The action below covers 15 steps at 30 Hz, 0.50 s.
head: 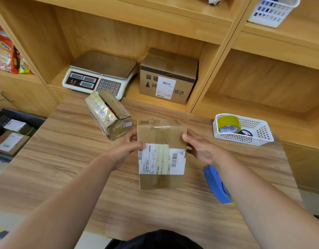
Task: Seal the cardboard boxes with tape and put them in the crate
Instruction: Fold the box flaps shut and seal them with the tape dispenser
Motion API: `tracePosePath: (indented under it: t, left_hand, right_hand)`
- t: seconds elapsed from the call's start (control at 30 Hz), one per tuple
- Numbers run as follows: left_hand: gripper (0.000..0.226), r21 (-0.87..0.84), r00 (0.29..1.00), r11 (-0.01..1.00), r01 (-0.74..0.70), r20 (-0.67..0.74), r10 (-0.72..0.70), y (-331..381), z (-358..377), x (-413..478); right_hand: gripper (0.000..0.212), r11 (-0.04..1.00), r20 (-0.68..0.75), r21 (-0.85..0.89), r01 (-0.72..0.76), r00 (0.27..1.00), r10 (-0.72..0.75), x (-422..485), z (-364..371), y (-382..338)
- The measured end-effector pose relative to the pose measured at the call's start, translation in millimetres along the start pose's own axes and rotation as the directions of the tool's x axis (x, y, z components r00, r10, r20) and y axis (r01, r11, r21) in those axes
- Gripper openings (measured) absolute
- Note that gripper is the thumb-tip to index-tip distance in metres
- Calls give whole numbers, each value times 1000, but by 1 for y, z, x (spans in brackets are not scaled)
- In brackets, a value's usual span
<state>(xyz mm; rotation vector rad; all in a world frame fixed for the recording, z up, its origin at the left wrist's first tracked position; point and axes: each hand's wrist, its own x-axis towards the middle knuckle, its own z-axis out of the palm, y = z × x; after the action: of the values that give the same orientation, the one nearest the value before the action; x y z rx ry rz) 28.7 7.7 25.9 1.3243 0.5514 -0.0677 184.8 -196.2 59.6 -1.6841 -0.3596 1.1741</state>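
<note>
A small brown cardboard box with a white shipping label [161, 153] appears to rest on the wood-grain table [65, 168], straight in front of the person and held from both sides. The left hand [127, 147] curls its fingers round the box's left edge with the thumb laid on the label corner. The right hand [200, 147] clasps the opposite edge in the same way, a two-sided grip that suits either squaring the box up or lifting it. Clear tape runs along the top seam and over the label, so this box looks sealed, and I judge the grip to be the start of carrying it off.

The dark plastic crate [20, 115] stands low at the table's left with labelled parcels [10, 142] in it, so that trip would go leftward and down. The blue tape dispenser [216, 184] lies on the table just beside the right forearm — close by for the next seal. That next job is probably the second cardboard box wrapped in old glossy tape [108, 115], which lies tilted just behind the left hand with a flap open. A white perforated plastic basket [261, 131] at the table's right keeps a spare yellow-green tape roll [228, 123] near. On the shelf behind sit an electronic weighing scale [99, 74] and a larger printed carton [168, 78].
</note>
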Motion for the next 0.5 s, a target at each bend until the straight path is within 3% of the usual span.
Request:
tracePosePath:
  t: [0.1, 0.3, 0.5]
  left_hand:
    - [75, -99, 997, 995, 23, -72, -30, 1, -2, 0]
    - [32, -162, 981, 987, 7, -190, -39, 6, 3, -2]
    - [68, -133, 996, 991, 4, -90, -16, 2, 4, -11]
  right_hand:
    - [95, 997, 28, -76, 8, 1000, -6, 0, 7, -3]
    - [68, 987, -102, -161, 27, 994, -44, 2, 18, -10]
    - [61, 998, -289, -38, 43, 956, -52, 7, 22, -10]
